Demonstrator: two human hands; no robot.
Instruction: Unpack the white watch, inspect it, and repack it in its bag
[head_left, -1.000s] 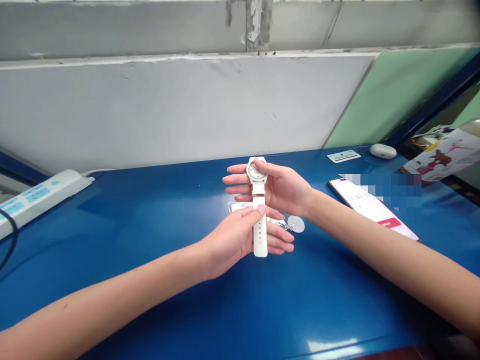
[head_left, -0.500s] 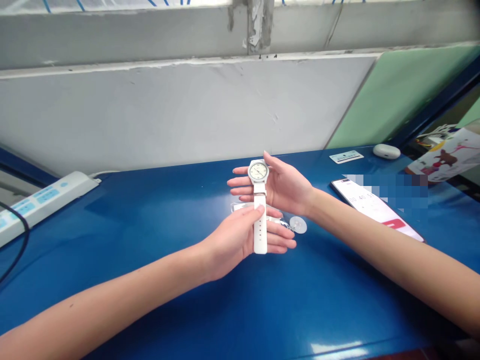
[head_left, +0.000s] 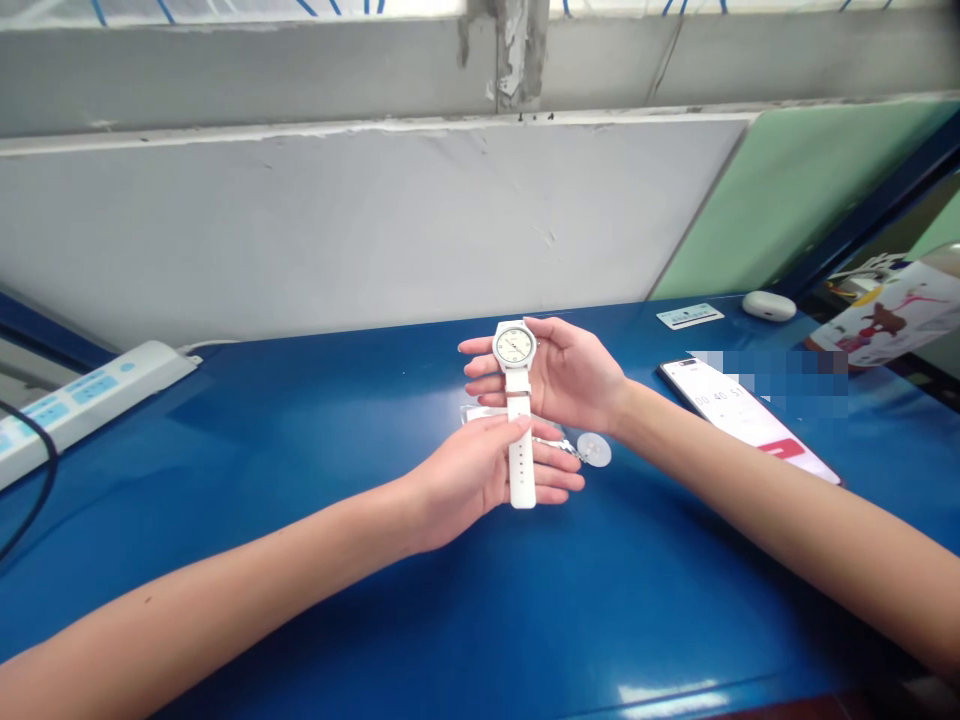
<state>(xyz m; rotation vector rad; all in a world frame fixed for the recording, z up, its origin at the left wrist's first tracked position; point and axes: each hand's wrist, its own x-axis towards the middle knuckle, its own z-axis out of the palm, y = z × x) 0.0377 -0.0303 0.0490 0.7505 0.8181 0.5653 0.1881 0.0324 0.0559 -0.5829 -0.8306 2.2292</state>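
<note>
A white wristwatch (head_left: 517, 400) with a round pale dial is held upright above the blue table (head_left: 300, 560). My right hand (head_left: 570, 375) holds the watch head between thumb and fingers, its palm turned toward me. My left hand (head_left: 480, 470) grips the lower strap with the thumb on top and the fingers behind it. Under the hands lie a clear plastic wrapper (head_left: 476, 412) and a small white round disc (head_left: 594, 449) on the table.
A phone (head_left: 750, 420) with a lit screen lies to the right. Beyond it are a small card (head_left: 690, 316) and a white earbud case (head_left: 769, 305). A white power strip (head_left: 82, 395) with a black cable sits at the far left. A printed bag (head_left: 892, 310) is at the right edge.
Both hands kept hold of the watch. The watch face tilted slightly toward me and the right thumb shifted; the view moved a little.
</note>
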